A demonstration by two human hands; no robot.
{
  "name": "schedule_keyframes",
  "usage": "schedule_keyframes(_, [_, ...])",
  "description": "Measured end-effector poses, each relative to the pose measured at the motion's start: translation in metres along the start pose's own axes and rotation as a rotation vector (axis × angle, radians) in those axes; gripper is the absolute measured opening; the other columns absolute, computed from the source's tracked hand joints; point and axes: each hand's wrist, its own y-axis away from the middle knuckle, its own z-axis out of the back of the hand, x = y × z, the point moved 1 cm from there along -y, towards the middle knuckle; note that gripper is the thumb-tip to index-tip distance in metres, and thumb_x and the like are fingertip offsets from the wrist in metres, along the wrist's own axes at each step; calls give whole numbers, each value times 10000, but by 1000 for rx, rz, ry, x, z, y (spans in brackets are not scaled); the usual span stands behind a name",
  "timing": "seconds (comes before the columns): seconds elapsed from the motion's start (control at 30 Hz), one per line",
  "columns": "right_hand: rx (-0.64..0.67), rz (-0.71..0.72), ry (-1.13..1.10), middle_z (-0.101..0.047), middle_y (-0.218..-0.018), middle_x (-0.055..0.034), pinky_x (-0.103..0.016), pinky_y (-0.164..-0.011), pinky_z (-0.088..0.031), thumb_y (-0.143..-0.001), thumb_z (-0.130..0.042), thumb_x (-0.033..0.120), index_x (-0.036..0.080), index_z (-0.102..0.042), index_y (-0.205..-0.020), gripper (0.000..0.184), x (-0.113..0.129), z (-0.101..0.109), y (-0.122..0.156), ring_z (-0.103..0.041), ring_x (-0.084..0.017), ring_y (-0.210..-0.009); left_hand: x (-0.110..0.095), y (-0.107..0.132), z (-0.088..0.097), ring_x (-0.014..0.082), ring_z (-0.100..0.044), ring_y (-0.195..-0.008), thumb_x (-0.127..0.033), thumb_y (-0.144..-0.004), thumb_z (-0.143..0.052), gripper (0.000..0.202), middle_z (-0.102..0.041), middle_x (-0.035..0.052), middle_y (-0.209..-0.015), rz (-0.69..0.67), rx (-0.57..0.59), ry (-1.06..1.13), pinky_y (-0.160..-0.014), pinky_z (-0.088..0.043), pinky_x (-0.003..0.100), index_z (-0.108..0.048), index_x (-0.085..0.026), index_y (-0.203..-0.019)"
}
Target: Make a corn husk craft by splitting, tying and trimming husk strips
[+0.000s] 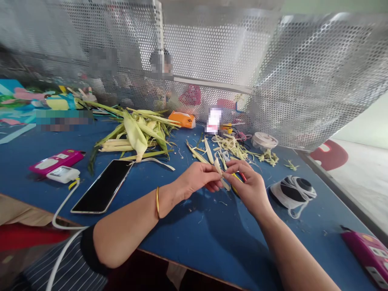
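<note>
A narrow strip of pale corn husk [218,166] is pinched between my two hands above the blue table. My left hand [203,176] grips it from the left, thumb and fingers closed. From the right, my right hand [247,182] closes thumb and fingertips on the same piece. Just beyond my fingers lie more trimmed husk pieces [208,150] and a heap of husk shreds [232,146]. Partly hidden under my right hand is a tool with red and yellow handles [243,176]; its kind cannot be made out.
A pile of green corn husks [135,135] lies left of centre. Nearer are a phone [103,188] and a purple power strip [56,161] with a white cable. A spool of white cord [292,192] stands right; an orange packet [182,119] lies before the perforated metal screen [212,48].
</note>
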Motion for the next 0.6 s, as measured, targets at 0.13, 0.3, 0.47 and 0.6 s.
schedule_keyframes(0.13, [-76,195,134,-682,-1012,-55,-431,-941,-447,-855,-647,254,251,-682,-904,60,4,7,-3,-607,-243,-1058,0,-1,3,103,-603,-557,-258,-777,-661,136,-689,41,-683,32,-25,100,-597,-484,256,-696,-136,-728])
schedule_keyframes(0.3, [-138,554,552,-698,-964,-29,-454,-1024,-359,-867,-635,196,286,-693,-974,151,12,22,-6,-599,-245,-1065,-1,-5,9,78,-578,-552,-228,-776,-673,147,-669,39,-671,142,-67,355,-569,-458,223,-699,-113,-689])
schedule_keyframes(0.47, [20,635,639,-733,-897,2,-402,-987,-344,-893,-612,229,313,-698,-999,160,18,19,-2,-632,-194,-873,-2,-7,9,64,-557,-541,-170,-786,-645,127,-654,27,-648,250,-92,476,-557,-457,202,-687,-108,-684])
schedule_keyframes(0.6, [90,537,537,-735,-827,14,-409,-940,-351,-902,-589,252,330,-727,-902,158,23,12,1,-623,-190,-778,-2,-4,6,81,-563,-536,-223,-760,-677,136,-637,19,-631,110,-61,268,-562,-462,227,-678,-123,-668])
